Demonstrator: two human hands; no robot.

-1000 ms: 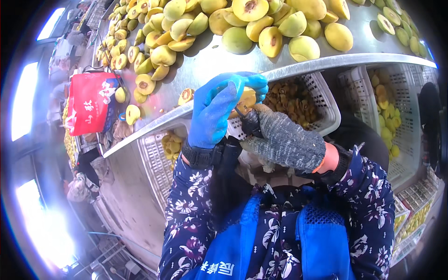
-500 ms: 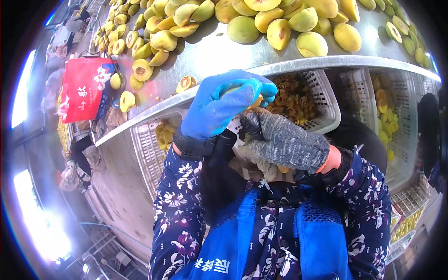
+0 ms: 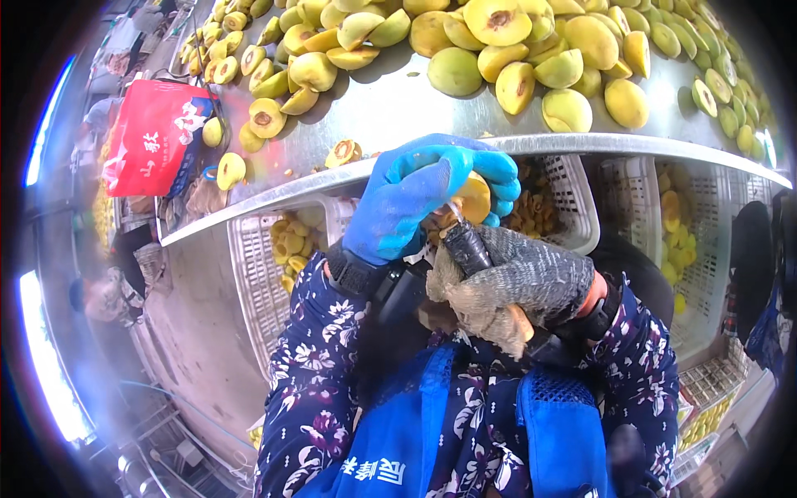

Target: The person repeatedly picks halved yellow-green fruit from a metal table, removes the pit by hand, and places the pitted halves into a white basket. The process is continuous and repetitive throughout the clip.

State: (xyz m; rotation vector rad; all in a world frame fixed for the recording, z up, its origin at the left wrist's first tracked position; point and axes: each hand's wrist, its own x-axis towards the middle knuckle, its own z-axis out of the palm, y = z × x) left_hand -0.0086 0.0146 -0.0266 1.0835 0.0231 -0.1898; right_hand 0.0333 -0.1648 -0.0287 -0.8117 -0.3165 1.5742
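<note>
My left hand (image 3: 415,187), in a blue rubber-coated glove, curls around a yellow fruit half (image 3: 474,197), which looks like a peach half. In a grey knitted glove, my right hand (image 3: 535,270) grips a small hand tool (image 3: 466,249) with a black-wrapped handle. Its thin metal end reaches up to the fruit; the tip is hidden. A pale handle end pokes out below the right hand's fingers, beside a frayed beige cloth (image 3: 486,319). Both hands are close together, just on my side of the metal table's edge (image 3: 598,148).
Many yellow-green fruit halves (image 3: 498,58) lie piled on the table. Below its edge stand white crates: one with brown scraps (image 3: 535,203), one with yellow fruit pieces (image 3: 290,241), another (image 3: 697,249) at right. A red bag (image 3: 158,137) rests at the left corner.
My right hand has swung slightly down and right, so the tool's black handle now shows. The left hand has shifted right and turned, bringing the fruit half into view.
</note>
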